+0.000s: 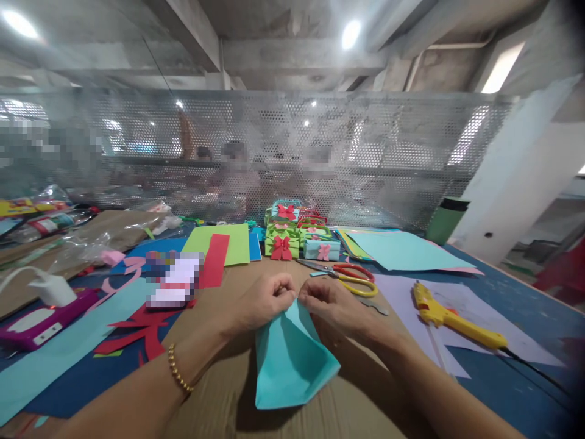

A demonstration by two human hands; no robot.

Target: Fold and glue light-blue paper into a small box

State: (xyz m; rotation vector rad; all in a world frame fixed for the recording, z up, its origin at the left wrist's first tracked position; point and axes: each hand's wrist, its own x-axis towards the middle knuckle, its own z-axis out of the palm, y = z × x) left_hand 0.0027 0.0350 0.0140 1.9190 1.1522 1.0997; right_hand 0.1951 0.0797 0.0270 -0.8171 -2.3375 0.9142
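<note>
A folded turquoise paper pouch (292, 360) is held over the brown cardboard, its wide open end toward me. My left hand (269, 299) pinches its narrow far end from the left, fingers curled. From the other side my right hand (331, 302) pinches the same end, thumb and fingers pressed together. The exact fold between the fingertips is hidden. Just beyond the right hand lies a pair of scissors (356, 280) with red and yellow handles. Small paper handbags (282, 244) with bows, green and light blue, stand in a cluster behind the hands.
A yellow glue gun (457, 320) rests on lilac paper (516, 323) at right. Paper sheets (411, 250) and a green bottle (448, 219) are behind it. To the left are a phone (176, 280), red paper scraps (146, 329) and a purple power strip (50, 320). A perforated screen (388, 140) stands behind.
</note>
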